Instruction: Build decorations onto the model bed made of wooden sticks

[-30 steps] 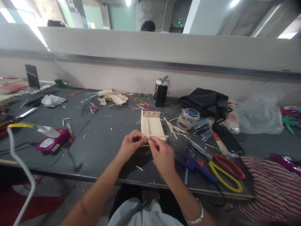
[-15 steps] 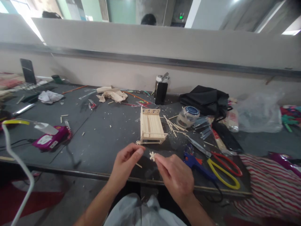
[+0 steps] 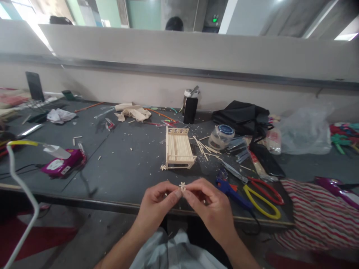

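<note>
Between the fingertips of both hands is a small pale wooden flower (image 3: 182,185), held above the table's front edge. My left hand (image 3: 159,201) pinches it from the left, thumb and forefinger closed. From the other side my right hand (image 3: 210,203) grips it the same way. Just beyond them stands a miniature bed (image 3: 180,147) built of thin wooden sticks, with a railed headboard at its far end. A second wooden flower (image 3: 163,167) lies by the bed's near left leg. Loose sticks (image 3: 206,147) are scattered to the right of the bed.
On the right lie a blue glue gun (image 3: 234,192), scissors (image 3: 263,201) with red and yellow handles, a clear jar (image 3: 221,137) and a striped cloth (image 3: 319,213). A purple power strip (image 3: 61,162) sits on the left. A phone (image 3: 190,110) leans upright at the back.
My left hand has moved right and now grips the flower together with my right hand. Before, only the right hand held it. The view has shifted slightly.
</note>
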Demonstrator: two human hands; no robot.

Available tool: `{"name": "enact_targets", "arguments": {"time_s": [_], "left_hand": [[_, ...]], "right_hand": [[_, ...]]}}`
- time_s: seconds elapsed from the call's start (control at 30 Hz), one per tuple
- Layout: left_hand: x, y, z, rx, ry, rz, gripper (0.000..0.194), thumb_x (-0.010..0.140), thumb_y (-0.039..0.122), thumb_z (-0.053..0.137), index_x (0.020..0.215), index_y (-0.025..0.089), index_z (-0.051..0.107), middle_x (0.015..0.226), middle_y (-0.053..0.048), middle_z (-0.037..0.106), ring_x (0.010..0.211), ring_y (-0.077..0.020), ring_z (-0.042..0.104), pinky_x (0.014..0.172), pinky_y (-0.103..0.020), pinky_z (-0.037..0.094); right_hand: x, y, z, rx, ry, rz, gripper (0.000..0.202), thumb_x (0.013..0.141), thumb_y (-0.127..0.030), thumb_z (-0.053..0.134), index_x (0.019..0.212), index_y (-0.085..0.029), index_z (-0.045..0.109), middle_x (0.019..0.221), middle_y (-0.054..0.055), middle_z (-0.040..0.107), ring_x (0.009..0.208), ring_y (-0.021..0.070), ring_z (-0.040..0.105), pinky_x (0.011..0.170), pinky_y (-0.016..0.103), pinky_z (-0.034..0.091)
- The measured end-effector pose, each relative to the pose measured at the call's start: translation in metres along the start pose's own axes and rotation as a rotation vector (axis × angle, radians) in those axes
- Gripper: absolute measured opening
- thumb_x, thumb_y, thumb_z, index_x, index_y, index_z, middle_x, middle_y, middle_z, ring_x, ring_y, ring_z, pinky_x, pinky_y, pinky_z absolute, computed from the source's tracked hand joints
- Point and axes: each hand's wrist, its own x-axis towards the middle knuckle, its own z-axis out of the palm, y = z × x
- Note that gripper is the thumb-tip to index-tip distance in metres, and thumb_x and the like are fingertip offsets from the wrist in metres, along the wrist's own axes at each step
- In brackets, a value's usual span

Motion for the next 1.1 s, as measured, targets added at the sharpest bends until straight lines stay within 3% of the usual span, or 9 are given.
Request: {"name": "enact_targets", "arguments": {"time_s": [0.2,0.4,0.57,0.63,0.7,0.73,0.87,0.97,1.1], "left_hand": [[-0.001,-0.003,-0.004,0.155,-0.089,0.115,0.014,0.08,0.032,0.066,0.077,0.019,0.07,0.071,-0.003,0.062,0.069,-0.0151,0.054,0.064,-0.026,0.042],[0.005,-0.013,-0.013,0.177,0.019,0.161,0.014,0.082,0.031,0.065,0.074,0.019,0.068,0.071,-0.002,0.06,0.068,-0.0143,0.053,0.063,-0.025,0.041],[0.009,-0.019,-0.013,0.233,-0.002,0.229,0.012,0.084,0.026,0.06,0.078,0.017,0.066,0.075,-0.003,0.059,0.071,-0.014,0.053,0.067,-0.025,0.042],[0.011,-0.02,-0.015,0.262,0.037,0.277,0.012,0.085,0.024,0.059,0.078,0.017,0.064,0.078,-0.003,0.058,0.073,-0.014,0.053,0.068,-0.025,0.042],[0.015,-0.022,-0.022,0.276,0.117,0.296,0.011,0.085,0.023,0.059,0.077,0.017,0.063,0.08,-0.003,0.058,0.075,-0.014,0.053,0.069,-0.024,0.041],[0.018,-0.023,-0.027,0.272,0.163,0.29,0.01,0.084,0.023,0.059,0.077,0.017,0.063,0.08,-0.003,0.058,0.076,-0.0139,0.053,0.07,-0.024,0.04],[0.032,-0.028,-0.044,0.16,0.334,0.214,0.009,0.082,0.026,0.062,0.08,0.018,0.063,0.079,-0.001,0.056,0.074,-0.0122,0.051,0.069,-0.022,0.039],[0.046,-0.029,-0.048,0.047,0.388,0.152,0.011,0.077,0.028,0.066,0.079,0.017,0.063,0.076,0.001,0.055,0.071,-0.011,0.048,0.067,-0.02,0.038],[0.059,-0.031,-0.043,-0.028,0.395,0.074,0.012,0.074,0.027,0.067,0.078,0.016,0.063,0.072,0.002,0.054,0.069,-0.0107,0.048,0.065,-0.02,0.037]], "right_hand": [[0.001,0.003,0.0,0.145,-0.074,0.144,0.018,0.083,-0.031,0.063,0.07,-0.019,0.068,0.066,-0.001,0.059,0.061,0.0119,0.052,0.056,0.022,0.04],[0.0,0.029,0.003,0.241,0.088,0.348,0.028,0.089,-0.045,0.053,0.081,-0.019,0.058,0.057,-0.007,0.038,0.048,0.0083,0.032,0.042,0.021,0.025],[0.001,0.022,0.01,-0.09,-0.001,0.089,0.035,0.096,-0.038,0.04,0.067,-0.02,0.05,0.06,-0.004,0.045,0.055,0.0109,0.044,0.053,0.023,0.037],[0.004,0.022,0.006,-0.295,0.037,-0.013,0.025,0.093,-0.034,0.044,0.075,-0.02,0.055,0.068,-0.001,0.054,0.062,0.0131,0.051,0.06,0.025,0.042],[0.005,0.029,-0.008,-0.531,0.139,-0.093,0.017,0.09,-0.028,0.048,0.099,-0.018,0.058,0.081,0.004,0.06,0.073,0.0175,0.057,0.069,0.03,0.047],[0.005,0.036,-0.018,-0.655,0.196,-0.127,0.027,0.087,-0.024,0.047,0.111,-0.016,0.055,0.087,0.007,0.062,0.08,0.0205,0.058,0.075,0.034,0.048],[-0.008,0.072,-0.066,-1.061,0.208,-0.105,0.048,0.077,-0.015,0.045,0.124,-0.008,0.049,0.107,0.018,0.062,0.097,0.032,0.058,0.085,0.049,0.047],[-0.017,0.081,-0.08,-1.052,0.201,-0.162,0.04,0.083,-0.021,0.044,0.121,-0.009,0.051,0.107,0.018,0.063,0.097,0.0322,0.059,0.085,0.049,0.048],[-0.009,0.062,-0.068,-0.86,0.17,-0.193,0.031,0.09,-0.033,0.048,0.117,-0.02,0.054,0.108,0.01,0.064,0.096,0.0235,0.062,0.083,0.037,0.052]]}}
